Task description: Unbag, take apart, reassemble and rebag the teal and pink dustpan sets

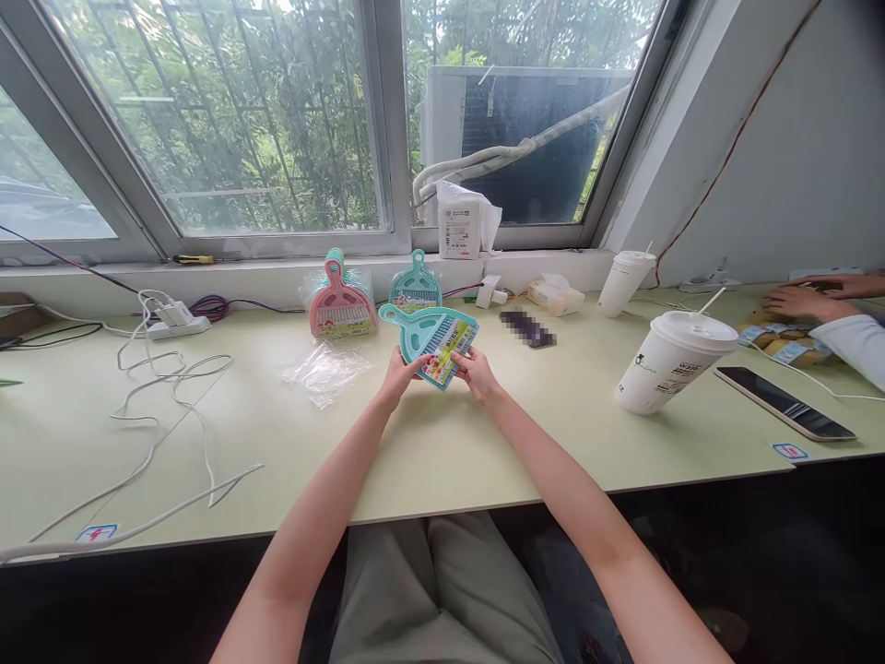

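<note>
Both my hands hold a small teal dustpan set with a colourful paper label, just above the pale green desk. My left hand pinches its lower left edge; my right hand grips the lower right edge. An empty clear plastic wrapper lies to the left of my hands. Behind them, against the window ledge, lean a pink dustpan set and another teal dustpan set.
White cables and a power strip sprawl on the left. Two lidded paper cups, a phone and another person's hands are on the right. A dark flat item and a tissue pack lie behind.
</note>
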Demonstrator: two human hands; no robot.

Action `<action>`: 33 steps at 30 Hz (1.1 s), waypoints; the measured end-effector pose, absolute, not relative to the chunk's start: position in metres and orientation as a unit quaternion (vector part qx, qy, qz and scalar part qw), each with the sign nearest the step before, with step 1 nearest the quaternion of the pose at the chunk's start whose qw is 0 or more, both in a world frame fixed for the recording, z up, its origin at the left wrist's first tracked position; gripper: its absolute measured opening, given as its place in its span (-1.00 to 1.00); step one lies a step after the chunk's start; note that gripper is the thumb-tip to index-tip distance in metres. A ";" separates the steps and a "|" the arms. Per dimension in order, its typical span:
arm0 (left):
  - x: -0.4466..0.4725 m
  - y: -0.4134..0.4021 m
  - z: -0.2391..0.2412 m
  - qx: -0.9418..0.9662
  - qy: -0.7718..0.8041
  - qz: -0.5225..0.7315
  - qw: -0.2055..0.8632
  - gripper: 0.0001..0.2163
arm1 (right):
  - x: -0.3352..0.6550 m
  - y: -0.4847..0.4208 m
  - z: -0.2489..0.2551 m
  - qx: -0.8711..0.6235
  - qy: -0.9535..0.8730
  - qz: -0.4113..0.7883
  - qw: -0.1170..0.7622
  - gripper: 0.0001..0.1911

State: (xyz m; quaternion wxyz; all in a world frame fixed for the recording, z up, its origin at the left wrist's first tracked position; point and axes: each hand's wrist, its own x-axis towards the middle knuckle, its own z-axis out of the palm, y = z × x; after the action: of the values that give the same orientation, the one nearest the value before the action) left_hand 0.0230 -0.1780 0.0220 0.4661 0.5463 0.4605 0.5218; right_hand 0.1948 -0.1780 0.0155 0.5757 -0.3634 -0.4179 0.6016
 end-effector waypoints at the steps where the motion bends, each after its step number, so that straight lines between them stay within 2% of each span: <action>1: 0.023 -0.178 0.022 0.542 0.474 0.542 0.433 -0.40 | 0.196 -0.177 0.016 -0.363 -0.417 0.596 0.582 -0.78; 4: 0.013 -0.180 0.024 0.524 0.571 0.592 0.223 -0.53 | 0.201 -0.174 0.015 -0.376 -0.411 0.579 0.596 -0.76; 6: -0.003 -0.179 0.026 0.520 0.658 0.540 0.066 -0.52 | 0.206 -0.171 0.013 -0.387 -0.402 0.573 0.599 -0.75; 8: -0.021 -0.177 0.025 0.526 0.723 0.447 -0.018 -0.44 | 0.210 -0.169 0.011 -0.394 -0.395 0.571 0.603 -0.76; 11: -0.042 -0.171 0.020 0.518 0.782 0.347 -0.003 -0.45 | 0.212 -0.167 0.008 -0.398 -0.388 0.569 0.607 -0.77; 14: -0.045 -0.167 0.014 0.555 0.774 0.295 0.075 -0.60 | 0.212 -0.168 0.008 -0.400 -0.386 0.574 0.601 -0.79; 18: -0.026 -0.167 0.010 0.659 0.651 0.350 0.137 -0.74 | 0.210 -0.171 0.011 -0.411 -0.381 0.580 0.592 -0.82; 22: -0.008 -0.168 0.006 0.692 0.590 0.395 0.126 -0.87 | 0.211 -0.171 0.013 -0.426 -0.370 0.576 0.591 -0.84; 26: -0.013 -0.165 0.004 0.691 0.605 0.376 0.124 -0.83 | 0.217 -0.168 0.013 -0.451 -0.365 0.578 0.574 -0.85; 33: -0.045 -0.161 0.017 0.665 0.716 0.209 0.014 -0.72 | 0.225 -0.170 0.018 -0.468 -0.382 0.616 0.506 -0.83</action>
State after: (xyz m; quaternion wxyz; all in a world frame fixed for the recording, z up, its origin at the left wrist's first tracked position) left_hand -0.0446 -0.1612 0.0168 0.0145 0.6655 0.7163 0.2094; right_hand 0.2247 -0.1697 0.0179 0.5059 -0.4680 -0.3818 0.6158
